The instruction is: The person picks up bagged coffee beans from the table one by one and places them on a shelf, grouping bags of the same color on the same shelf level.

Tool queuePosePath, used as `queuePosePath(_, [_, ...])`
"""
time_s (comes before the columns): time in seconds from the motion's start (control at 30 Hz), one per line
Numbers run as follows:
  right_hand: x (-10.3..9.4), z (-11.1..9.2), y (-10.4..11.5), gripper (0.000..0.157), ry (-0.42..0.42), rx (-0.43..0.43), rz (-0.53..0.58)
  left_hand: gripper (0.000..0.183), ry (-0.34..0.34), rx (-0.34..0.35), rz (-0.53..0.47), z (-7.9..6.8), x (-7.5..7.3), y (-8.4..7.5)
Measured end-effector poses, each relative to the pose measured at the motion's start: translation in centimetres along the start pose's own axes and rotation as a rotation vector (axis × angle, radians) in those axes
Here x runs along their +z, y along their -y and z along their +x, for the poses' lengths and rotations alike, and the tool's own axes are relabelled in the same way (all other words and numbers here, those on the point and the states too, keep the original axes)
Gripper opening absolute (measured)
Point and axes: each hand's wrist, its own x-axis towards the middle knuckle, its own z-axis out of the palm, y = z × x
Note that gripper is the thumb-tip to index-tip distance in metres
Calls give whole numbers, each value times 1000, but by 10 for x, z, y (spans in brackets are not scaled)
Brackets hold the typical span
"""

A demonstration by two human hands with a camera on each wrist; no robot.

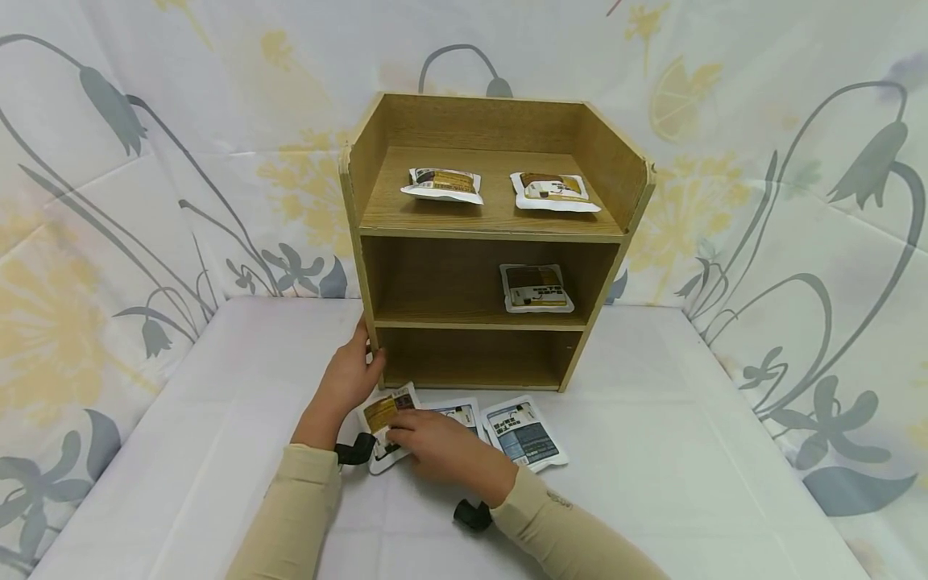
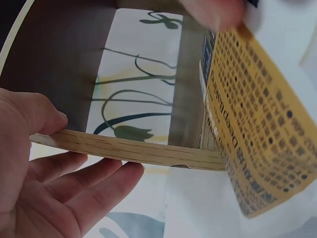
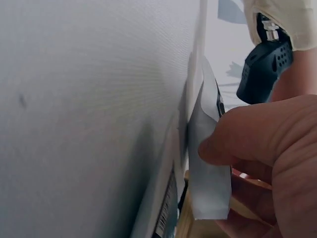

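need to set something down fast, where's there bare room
Bare: the bottom shelf; the middle shelf left of its packet; the table right of its three packets. Crowded: the strip before the cabinet, with those packets and the right hand; the left hand grips the cabinet's left side.

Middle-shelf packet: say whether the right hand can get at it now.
Not yet, probably: the right hand pinches a gold-labelled packet. Once free, likely yes: the shelf is open-fronted and nothing blocks the middle-shelf packet.

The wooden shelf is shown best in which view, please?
The head view shows the wooden shelf nearly whole, with three levels; the left wrist view, a close part; the right wrist view, a sliver.
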Motion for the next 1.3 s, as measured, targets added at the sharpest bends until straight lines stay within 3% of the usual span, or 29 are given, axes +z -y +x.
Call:
queuePosePath(0.2, [-4, -7, -2, 35, 3, 25, 33, 71, -10, 8, 8, -1, 0, 0])
queuePosePath(0.53, [-12, -22, -10, 24, -100, 30, 42, 71, -11, 2, 9, 0, -1, -1])
queuePosePath(0.7, [-16, -28, -15, 18, -170, 26, 50, 71, -9, -5, 13, 0, -1, -1])
queuePosePath(1.3, [-17, -32, -29, 19, -470, -17, -7, 70, -8, 6, 5, 0, -1, -2])
